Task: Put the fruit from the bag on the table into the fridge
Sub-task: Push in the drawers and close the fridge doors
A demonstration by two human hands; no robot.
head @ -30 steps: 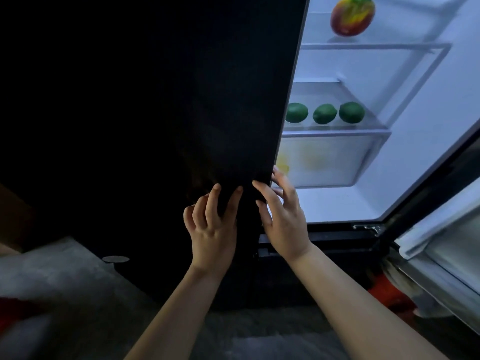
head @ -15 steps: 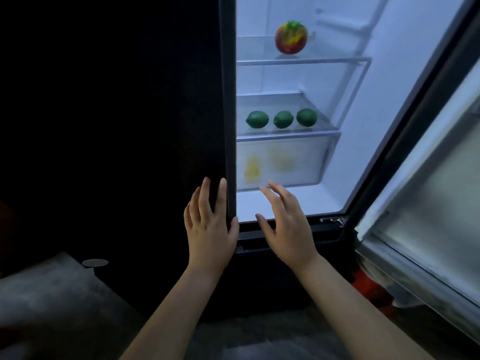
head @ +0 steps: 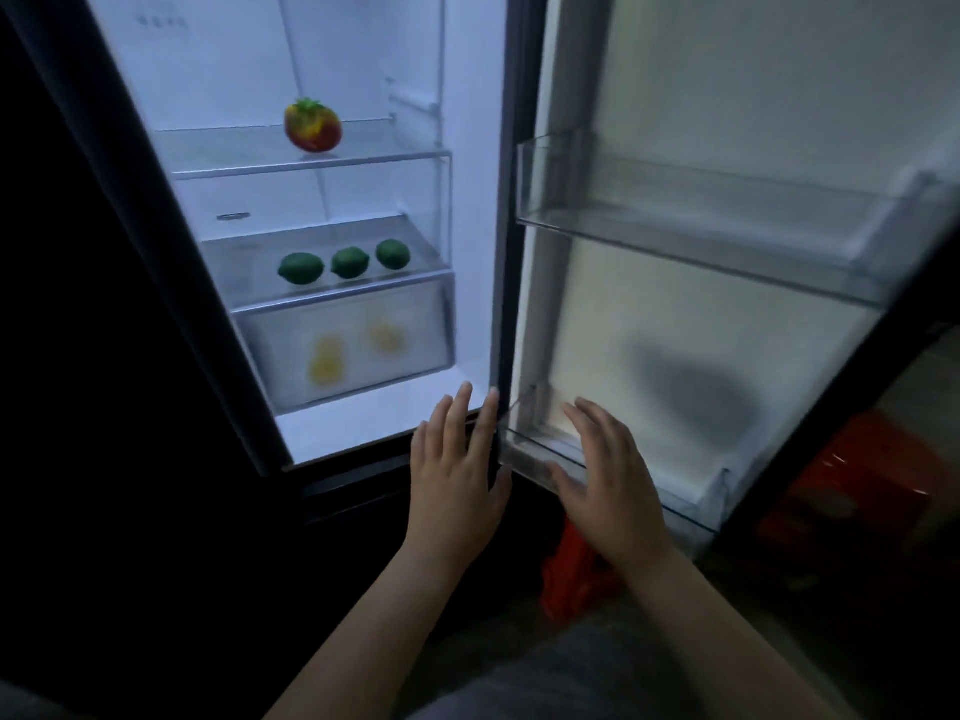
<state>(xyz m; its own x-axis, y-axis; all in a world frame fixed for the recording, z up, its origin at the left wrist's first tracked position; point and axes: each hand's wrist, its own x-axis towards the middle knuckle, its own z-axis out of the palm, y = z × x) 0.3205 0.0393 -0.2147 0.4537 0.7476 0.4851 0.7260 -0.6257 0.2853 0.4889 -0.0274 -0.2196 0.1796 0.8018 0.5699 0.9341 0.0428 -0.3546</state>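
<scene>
A: Head view. What is on the shelves?

B: Fridge (head: 472, 304) lit, right door (head: 727, 85) swung wide. One red-and-yellow fruit (head: 313, 125) alone on the upper glass shelf (head: 234, 148). Three limes (head: 350, 262) in a row on the shelf below. Two yellow fruits (head: 324, 361) show blurred behind the frosted front of the drawer (head: 415, 330).

A: Hands?

B: Both empty. Left hand (head: 457, 470) flat, fingers straight and a little spread, tips at the fridge's bottom sill beside the hinge post. Right hand (head: 608, 475) spread the same way, over the front rim of the lower door bin (head: 691, 504). Whether it touches the rim, I cannot tell.

A: Bag? Bench?

B: Neither in view. A red stool (head: 857, 485) sits on the floor beyond the door.

A: Which step, then?

B: My reading is that the stowing is done or between trips. Six pieces are inside and nothing is being carried.

A: And the next move?

B: If the bag is spent, shut the door. That calls for both hands out of the gap first, then a push on the door's free edge with fingers clear of the hinge side. If fruit remains, turn back to the bench and leave the door open. I can't settle which from here.
</scene>
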